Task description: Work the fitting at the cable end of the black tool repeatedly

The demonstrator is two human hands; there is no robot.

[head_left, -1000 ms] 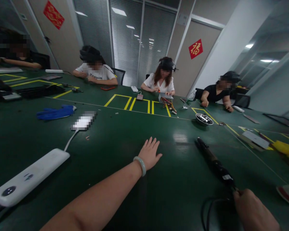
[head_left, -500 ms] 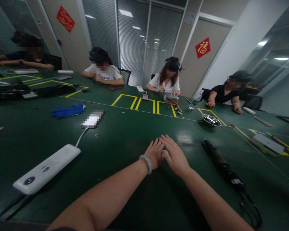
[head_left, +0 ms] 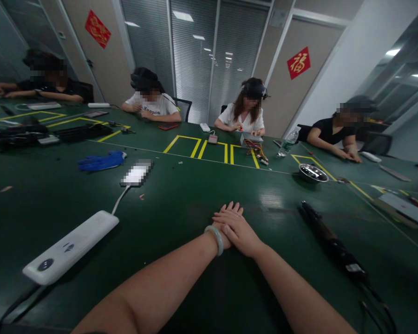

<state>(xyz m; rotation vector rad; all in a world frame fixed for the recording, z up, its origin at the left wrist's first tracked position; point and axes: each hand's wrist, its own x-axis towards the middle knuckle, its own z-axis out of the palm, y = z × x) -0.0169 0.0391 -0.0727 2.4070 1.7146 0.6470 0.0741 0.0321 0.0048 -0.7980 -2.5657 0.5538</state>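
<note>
My right hand (head_left: 238, 228) lies flat on top of my left hand (head_left: 229, 209), both resting on the green table (head_left: 181, 199) in front of me. Only the left hand's fingertips show past the right one; they are stretched out. A pale green bangle (head_left: 215, 238) circles my left wrist. Neither hand holds anything. The black electric screwdriver (head_left: 330, 246) lies on the table to the right of my hands, untouched, with its cable trailing toward the near right edge.
A white power strip (head_left: 69, 247) lies at the near left, cabled to a white device (head_left: 136, 174). Blue gloves (head_left: 101, 161) lie beyond it. A metal bowl (head_left: 312, 172) and a water bottle (head_left: 287, 142) stand farther right. Several people sit working along the far side.
My right hand let go of the screwdriver, swung left and settled on top of my left hand. The view shifted slightly to the left.
</note>
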